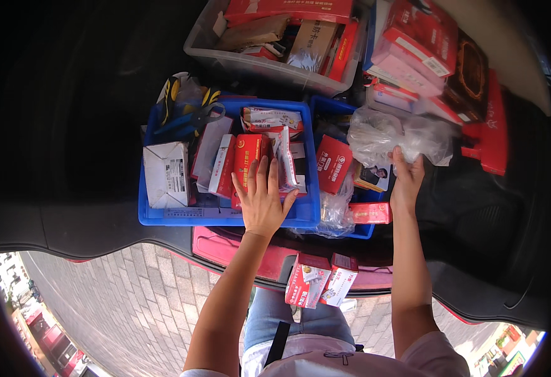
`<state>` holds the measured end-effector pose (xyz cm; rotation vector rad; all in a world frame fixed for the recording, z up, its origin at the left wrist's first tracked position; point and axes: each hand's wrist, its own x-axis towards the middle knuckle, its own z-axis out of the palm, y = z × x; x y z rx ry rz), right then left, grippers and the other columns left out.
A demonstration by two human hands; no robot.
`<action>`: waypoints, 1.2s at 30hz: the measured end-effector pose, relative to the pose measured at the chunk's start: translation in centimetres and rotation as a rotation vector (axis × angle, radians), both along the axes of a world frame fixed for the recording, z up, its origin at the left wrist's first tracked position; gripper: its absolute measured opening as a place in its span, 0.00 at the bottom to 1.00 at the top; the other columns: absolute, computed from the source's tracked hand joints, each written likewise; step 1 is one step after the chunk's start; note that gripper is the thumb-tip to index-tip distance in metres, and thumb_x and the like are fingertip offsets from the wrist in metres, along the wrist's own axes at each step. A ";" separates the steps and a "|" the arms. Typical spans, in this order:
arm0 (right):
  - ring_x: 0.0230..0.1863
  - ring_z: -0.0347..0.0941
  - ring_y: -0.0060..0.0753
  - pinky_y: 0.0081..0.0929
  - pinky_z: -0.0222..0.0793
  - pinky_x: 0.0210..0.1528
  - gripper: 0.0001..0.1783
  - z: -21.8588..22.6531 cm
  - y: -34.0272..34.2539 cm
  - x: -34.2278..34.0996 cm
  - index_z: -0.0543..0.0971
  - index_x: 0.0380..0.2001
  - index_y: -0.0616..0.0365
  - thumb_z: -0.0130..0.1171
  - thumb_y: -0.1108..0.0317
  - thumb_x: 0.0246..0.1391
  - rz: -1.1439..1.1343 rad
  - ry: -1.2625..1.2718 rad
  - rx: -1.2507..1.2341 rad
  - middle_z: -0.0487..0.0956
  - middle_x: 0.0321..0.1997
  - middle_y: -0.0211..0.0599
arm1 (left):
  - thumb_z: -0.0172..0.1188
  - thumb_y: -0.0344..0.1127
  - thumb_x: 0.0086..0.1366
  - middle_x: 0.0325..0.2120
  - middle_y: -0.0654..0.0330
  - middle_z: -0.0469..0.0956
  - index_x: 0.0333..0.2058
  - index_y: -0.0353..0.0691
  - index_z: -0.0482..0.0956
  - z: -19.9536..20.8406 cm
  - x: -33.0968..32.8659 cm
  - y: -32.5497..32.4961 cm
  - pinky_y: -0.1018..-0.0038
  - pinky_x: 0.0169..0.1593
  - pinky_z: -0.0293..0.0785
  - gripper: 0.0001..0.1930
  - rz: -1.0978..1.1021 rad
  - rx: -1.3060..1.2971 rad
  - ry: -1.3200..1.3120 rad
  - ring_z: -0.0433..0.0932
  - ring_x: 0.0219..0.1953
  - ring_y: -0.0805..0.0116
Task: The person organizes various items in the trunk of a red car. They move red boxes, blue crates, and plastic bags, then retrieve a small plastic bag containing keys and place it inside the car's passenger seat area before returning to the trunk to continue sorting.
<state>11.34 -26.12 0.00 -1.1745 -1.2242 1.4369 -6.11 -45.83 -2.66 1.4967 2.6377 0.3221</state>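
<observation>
My left hand (263, 200) rests with spread fingers on a red box (245, 157) standing in a blue bin (225, 220). Close to its fingertips is a red-and-white packet (283, 154). Left of the red box stand a red-and-white carton (221, 164) and a white box (166, 174). My right hand (406, 176) pinches the lower edge of a crumpled clear plastic bag (388, 135), its contents unclear. Beneath that bag a second blue bin (363, 231) holds a dark red box (334, 164) and a small red box (371, 213).
The bins stand in a car's open trunk. Behind them a clear plastic tub (275, 76) holds cartons. Stacked red boxes (417, 44) fill the back right. Two small red-and-white boxes (307, 281) sit at the pink-red trunk edge (225, 250). Yellow-and-black handled tools (172, 94) lie in the bin's far left corner.
</observation>
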 end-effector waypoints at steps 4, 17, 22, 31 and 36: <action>0.38 0.69 0.18 0.20 0.64 0.44 0.14 2.9 -0.2 0.9 0.72 0.41 0.59 0.59 0.67 0.52 0.059 -0.028 -0.023 0.75 0.36 0.29 | 0.50 0.55 0.59 0.57 0.54 0.59 0.60 0.45 0.54 0.5 -0.2 0.2 0.43 0.61 0.38 0.35 -0.028 0.074 -0.005 0.57 0.60 0.54; 0.40 0.68 0.43 0.38 0.61 0.47 0.19 2.0 -4.3 0.1 0.73 0.36 0.53 0.63 0.72 0.35 0.564 -0.707 0.560 0.73 0.35 0.35 | 0.55 0.42 0.54 0.59 0.60 0.59 0.48 0.39 0.66 -0.8 0.9 3.2 0.42 0.62 0.34 0.23 -0.114 0.000 0.053 0.51 0.65 0.60; 0.40 0.68 0.40 0.38 0.60 0.47 0.20 1.3 -5.2 2.5 0.74 0.35 0.53 0.65 0.71 0.32 0.581 -0.677 0.437 0.74 0.36 0.34 | 0.57 0.45 0.54 0.59 0.60 0.59 0.51 0.44 0.64 -1.7 1.4 4.4 0.42 0.62 0.33 0.26 -0.136 0.033 0.107 0.51 0.64 0.58; 0.40 0.70 0.38 0.36 0.62 0.46 0.25 3.1 -2.4 5.9 0.73 0.38 0.53 0.68 0.69 0.31 0.748 -0.490 0.411 0.74 0.37 0.34 | 0.58 0.48 0.52 0.55 0.60 0.66 0.51 0.43 0.68 0.4 9.3 8.0 0.47 0.63 0.39 0.28 -0.462 0.169 -0.397 0.61 0.60 0.62; 0.34 0.77 0.37 0.33 0.72 0.38 0.33 3.8 4.3 7.8 0.66 0.54 0.57 0.65 0.65 0.44 0.659 -0.251 0.007 0.77 0.41 0.42 | 0.63 0.34 0.46 0.41 0.63 0.77 0.40 0.44 0.78 -0.1 8.9 10.7 0.59 0.58 0.61 0.18 -0.525 0.277 -0.512 0.75 0.47 0.63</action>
